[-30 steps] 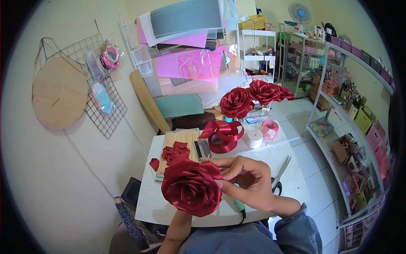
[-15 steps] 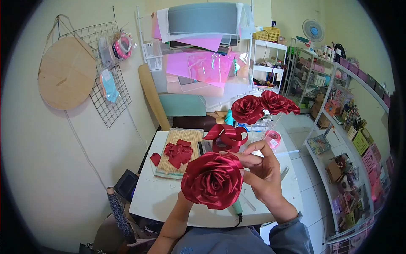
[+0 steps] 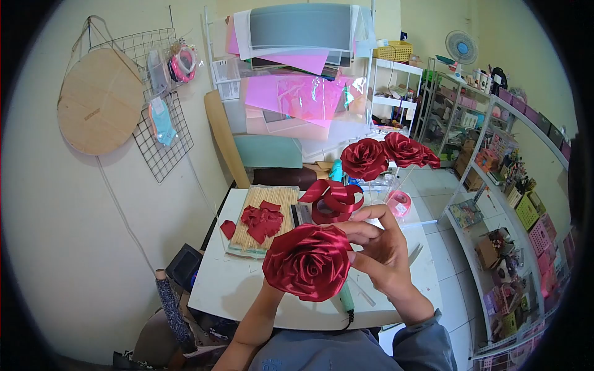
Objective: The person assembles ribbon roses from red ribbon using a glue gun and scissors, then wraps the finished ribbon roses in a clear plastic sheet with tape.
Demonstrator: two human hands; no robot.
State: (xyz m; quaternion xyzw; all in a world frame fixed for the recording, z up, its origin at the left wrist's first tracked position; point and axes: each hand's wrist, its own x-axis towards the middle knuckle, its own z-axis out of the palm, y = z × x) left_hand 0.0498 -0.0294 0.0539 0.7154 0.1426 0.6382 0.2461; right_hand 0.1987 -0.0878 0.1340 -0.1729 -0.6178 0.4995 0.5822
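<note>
Grip of the right hand: nearly closed, thumb and fingers at the outer petals of the rose, likely steadying them; the left hand's, hidden below, I cannot tell. The rose faces up above the counter, toward its near edge, apparently for easy viewing. Sticks toward the far left corner seemingly keep loose petals together; the green tool lies by the near edge, within reach.
</note>
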